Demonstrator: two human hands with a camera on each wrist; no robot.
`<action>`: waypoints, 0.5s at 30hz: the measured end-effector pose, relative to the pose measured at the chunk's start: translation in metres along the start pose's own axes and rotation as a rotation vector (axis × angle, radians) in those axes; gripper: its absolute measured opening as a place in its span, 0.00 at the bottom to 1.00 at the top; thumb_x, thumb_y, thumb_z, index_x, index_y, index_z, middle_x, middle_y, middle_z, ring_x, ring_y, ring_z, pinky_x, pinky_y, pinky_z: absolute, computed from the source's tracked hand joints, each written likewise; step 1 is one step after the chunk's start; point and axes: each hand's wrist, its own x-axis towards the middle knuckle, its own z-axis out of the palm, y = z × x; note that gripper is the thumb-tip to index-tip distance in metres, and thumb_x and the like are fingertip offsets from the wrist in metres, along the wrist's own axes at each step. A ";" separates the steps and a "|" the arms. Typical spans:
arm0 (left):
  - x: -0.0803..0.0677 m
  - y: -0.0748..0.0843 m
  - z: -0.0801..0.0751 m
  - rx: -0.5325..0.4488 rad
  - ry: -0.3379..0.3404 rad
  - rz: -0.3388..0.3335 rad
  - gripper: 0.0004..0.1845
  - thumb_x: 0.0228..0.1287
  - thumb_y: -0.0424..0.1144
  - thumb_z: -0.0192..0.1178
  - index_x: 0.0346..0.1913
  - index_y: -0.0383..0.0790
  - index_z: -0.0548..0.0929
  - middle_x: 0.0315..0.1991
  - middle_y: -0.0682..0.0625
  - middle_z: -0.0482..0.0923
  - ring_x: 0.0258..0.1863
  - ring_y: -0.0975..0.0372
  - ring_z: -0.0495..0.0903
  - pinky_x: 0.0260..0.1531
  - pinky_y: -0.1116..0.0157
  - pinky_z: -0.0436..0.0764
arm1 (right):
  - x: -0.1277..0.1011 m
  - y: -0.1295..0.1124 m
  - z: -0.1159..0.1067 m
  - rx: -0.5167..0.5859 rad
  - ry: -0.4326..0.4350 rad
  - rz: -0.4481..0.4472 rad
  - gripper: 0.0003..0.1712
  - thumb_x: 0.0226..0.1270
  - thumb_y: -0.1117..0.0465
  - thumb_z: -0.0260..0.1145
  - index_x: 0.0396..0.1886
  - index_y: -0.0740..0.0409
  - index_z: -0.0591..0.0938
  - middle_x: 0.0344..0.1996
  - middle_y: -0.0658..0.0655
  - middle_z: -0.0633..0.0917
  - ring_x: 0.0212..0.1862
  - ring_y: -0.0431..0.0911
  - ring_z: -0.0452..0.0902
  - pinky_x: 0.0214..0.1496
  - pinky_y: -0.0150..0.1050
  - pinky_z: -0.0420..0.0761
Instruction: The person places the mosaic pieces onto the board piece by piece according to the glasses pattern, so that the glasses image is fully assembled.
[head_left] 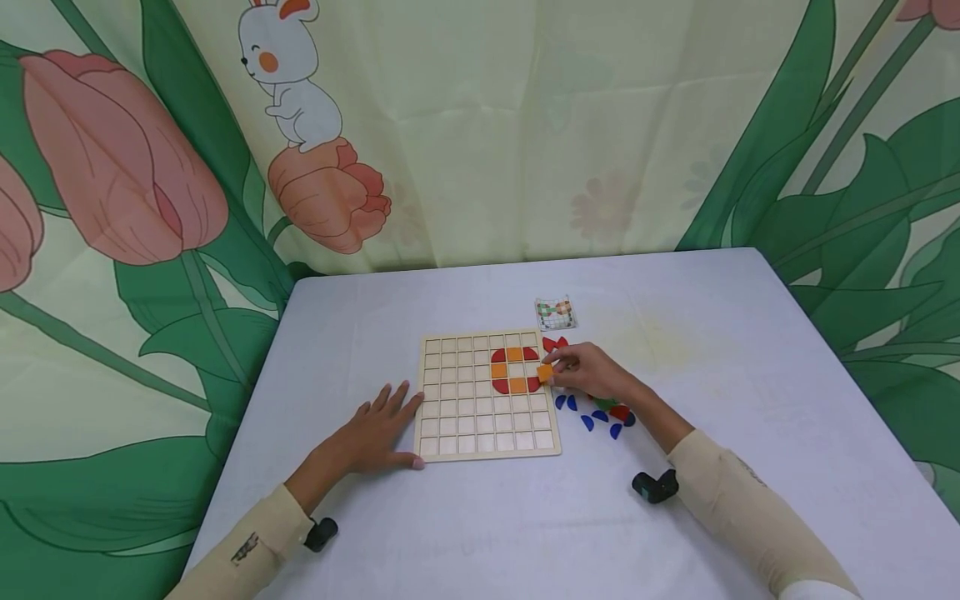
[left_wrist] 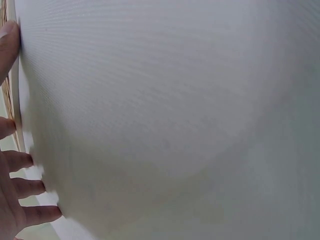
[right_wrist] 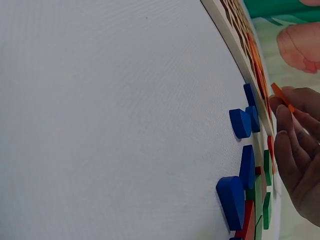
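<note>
Though both at 1 board (head_left: 457, 410), left hand (head_left: 373, 435) wide, right hand (head_left: 591, 372) narrow around 1 orange square (head_left: 544, 373) near 3 others (head_left: 517, 386).

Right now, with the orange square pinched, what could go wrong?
The right hand holds the orange square close to the laid red pieces, so it might nudge one. Loose blue pieces lie beside the board, near that hand, and could get swept aside. The left hand, at the board's left edge, might shift it if it pushes.
</note>
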 end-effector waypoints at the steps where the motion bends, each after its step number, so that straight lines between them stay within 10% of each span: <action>1: 0.000 0.000 0.000 0.000 0.002 0.001 0.59 0.53 0.74 0.62 0.81 0.46 0.53 0.81 0.38 0.45 0.79 0.38 0.45 0.69 0.34 0.59 | 0.002 -0.001 0.000 -0.007 -0.004 -0.005 0.20 0.65 0.59 0.72 0.56 0.58 0.84 0.35 0.55 0.85 0.33 0.45 0.80 0.35 0.33 0.82; 15: 0.001 -0.002 0.001 -0.007 0.005 0.004 0.59 0.54 0.74 0.62 0.81 0.46 0.53 0.81 0.38 0.44 0.79 0.38 0.44 0.69 0.34 0.59 | 0.025 -0.001 0.005 -0.075 -0.002 -0.021 0.18 0.64 0.59 0.73 0.52 0.59 0.85 0.31 0.52 0.83 0.30 0.44 0.75 0.31 0.33 0.75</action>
